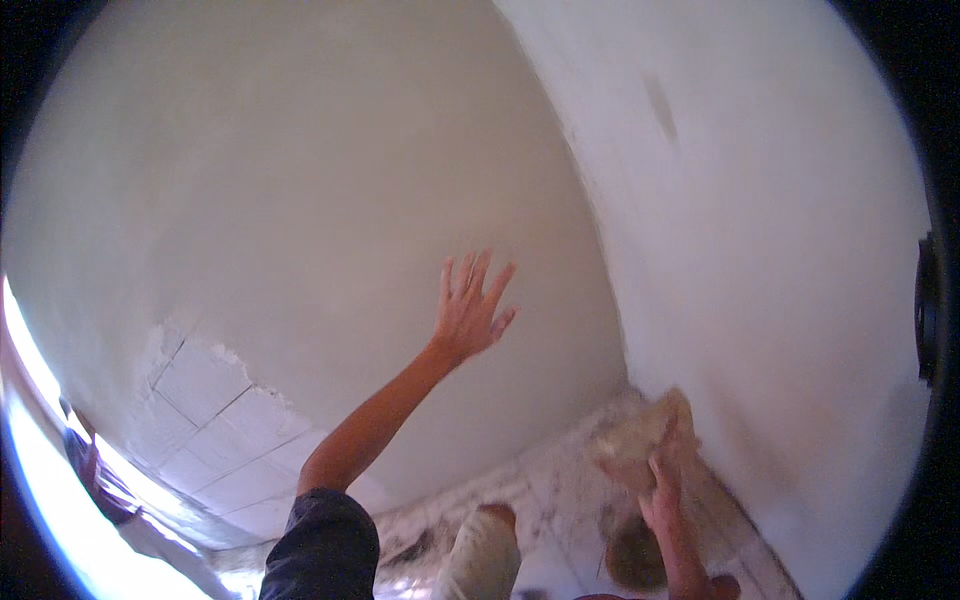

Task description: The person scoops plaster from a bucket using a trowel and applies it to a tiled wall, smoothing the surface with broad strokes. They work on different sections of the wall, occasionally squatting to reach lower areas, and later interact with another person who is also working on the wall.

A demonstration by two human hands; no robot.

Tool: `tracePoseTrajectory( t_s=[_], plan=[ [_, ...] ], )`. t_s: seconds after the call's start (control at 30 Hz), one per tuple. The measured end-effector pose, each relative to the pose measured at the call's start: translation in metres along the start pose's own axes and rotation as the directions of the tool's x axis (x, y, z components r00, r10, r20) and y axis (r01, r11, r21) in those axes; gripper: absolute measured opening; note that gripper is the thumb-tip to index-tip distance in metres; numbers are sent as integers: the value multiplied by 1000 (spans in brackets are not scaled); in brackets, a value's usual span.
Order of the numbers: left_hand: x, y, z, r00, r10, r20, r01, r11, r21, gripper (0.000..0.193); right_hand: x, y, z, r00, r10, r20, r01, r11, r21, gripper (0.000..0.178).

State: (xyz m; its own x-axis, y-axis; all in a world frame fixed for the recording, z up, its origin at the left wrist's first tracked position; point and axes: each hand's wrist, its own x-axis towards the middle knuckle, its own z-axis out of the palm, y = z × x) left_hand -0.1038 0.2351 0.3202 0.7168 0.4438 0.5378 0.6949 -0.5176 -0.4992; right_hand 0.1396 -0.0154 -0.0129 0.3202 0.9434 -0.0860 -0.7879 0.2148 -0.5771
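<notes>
Dark cloth makes the sleeve (320, 545) at seven o'clock, closest to me, with my pale-clad leg (472, 560) at six. Toward half past four my right hand (664, 490) is closed round the pad (640, 430), a tan, blurred lump that may be sponge or folded cloth. It sits at four o'clock, over the floor (545, 490) and near the foot of the white wall (760, 200). Its long axis slants from eight to two, the upper end aimed at that wall; blur stops me telling front from back. Handling it well, I judge, calls for a firm grip at the two o'clock end, a loose wrist, and the broad face clear of my fingers. My left hand (468, 318) is well apart from the right, mid-dial and empty, fingers fanned and pointing just past twelve against the grey wall (330, 150); whether it touches I cannot quite tell. If it braces me, a flat palm and light weight should spare the surface. Farther off, pale tiles (225, 425) show at eight o'clock.
</notes>
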Motion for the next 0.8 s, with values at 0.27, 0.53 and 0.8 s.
tracePoseTrajectory(
  t_s=[0.27,0.53,0.8],
  plan=[
    [-238,8,-206,684,-125,719,482,817,-317,63,22,-23,182,942,-157,-296,-52,805,-592,46],
    [-458,-78,-345,96,-232,968,703,704,99,62,139,-17,276,901,-62,-430,-4,988,-153,34],
    [-431,-188,-268,-264,87,961,845,502,187,62,229,-11,327,892,-150,-427,-113,839,-532,26]
  ],
)
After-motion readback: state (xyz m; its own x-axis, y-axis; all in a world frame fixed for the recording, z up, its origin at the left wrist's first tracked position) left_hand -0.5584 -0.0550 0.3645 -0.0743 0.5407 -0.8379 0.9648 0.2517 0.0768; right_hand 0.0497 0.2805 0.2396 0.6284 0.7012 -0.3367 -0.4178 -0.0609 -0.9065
